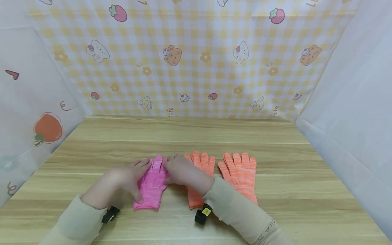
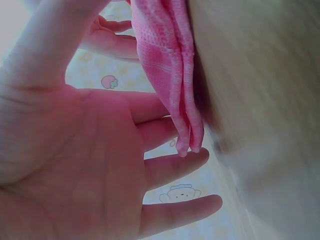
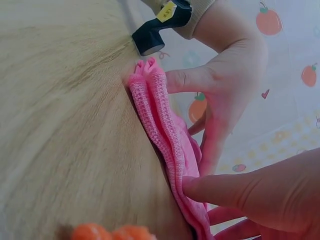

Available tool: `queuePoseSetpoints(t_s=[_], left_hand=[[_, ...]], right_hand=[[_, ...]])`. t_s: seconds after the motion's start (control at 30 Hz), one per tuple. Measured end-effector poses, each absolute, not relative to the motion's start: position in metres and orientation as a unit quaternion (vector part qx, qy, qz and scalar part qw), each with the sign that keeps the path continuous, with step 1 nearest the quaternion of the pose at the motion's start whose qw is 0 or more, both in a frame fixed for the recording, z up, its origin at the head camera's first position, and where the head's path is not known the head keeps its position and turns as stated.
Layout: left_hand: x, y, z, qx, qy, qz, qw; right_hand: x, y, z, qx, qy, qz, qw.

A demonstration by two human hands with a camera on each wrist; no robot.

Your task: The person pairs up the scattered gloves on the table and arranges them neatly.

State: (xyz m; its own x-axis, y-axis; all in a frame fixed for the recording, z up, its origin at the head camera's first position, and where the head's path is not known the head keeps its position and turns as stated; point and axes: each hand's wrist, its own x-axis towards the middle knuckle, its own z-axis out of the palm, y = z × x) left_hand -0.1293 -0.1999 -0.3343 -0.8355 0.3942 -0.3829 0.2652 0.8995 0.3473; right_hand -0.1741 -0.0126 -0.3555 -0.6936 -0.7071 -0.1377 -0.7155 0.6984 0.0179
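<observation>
A pink knitted glove (image 1: pixel 152 194) lies flat on the table, its fingers away from me and its cuff near me. Two thick layers show at its edge in the right wrist view. My left hand (image 1: pixel 130 178) rests along its left side, thumb by the cuff. In the left wrist view the fingers of that left hand (image 2: pixel 95 155) are extended and spread. From the right, my right hand (image 1: pixel 180 170) touches the glove near its fingers, covering part of them. The right thumb (image 3: pixel 220 190) presses on the glove's edge.
Right of the pink glove lie two orange gloves, one (image 1: pixel 196 199) partly under my right forearm, the other (image 1: pixel 243 173) farther right. The wooden table (image 1: pixel 306 190) meets a checked cloth backdrop (image 1: pixel 196 78) and pale side cloths. Black wrist cameras (image 1: pixel 202 215) hang beneath both sleeves.
</observation>
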Motion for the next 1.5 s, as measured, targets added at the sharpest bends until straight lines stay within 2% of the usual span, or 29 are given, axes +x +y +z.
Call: queuePoseSetpoints(t_s=[0.3,0.6,1.07,1.5], left_hand=[[-0.129,-0.201,-0.332,0.184,0.945,0.152,0.225],[-0.133,-0.203,-0.327,0.212,0.942,0.171,0.194],[-0.131,-0.193,-0.33,0.219,0.937,0.173,0.207],[-0.147,-0.196,-0.334,0.242,0.92,0.25,0.18]], right_hand=[[-0.176,-0.009,-0.355,-0.385,0.92,0.018,0.066],[-0.186,0.012,-0.325,-0.354,0.926,-0.087,0.098],[-0.189,0.037,-0.31,-0.339,0.929,-0.116,0.098],[-0.194,0.074,-0.31,-0.319,0.926,-0.181,0.087]])
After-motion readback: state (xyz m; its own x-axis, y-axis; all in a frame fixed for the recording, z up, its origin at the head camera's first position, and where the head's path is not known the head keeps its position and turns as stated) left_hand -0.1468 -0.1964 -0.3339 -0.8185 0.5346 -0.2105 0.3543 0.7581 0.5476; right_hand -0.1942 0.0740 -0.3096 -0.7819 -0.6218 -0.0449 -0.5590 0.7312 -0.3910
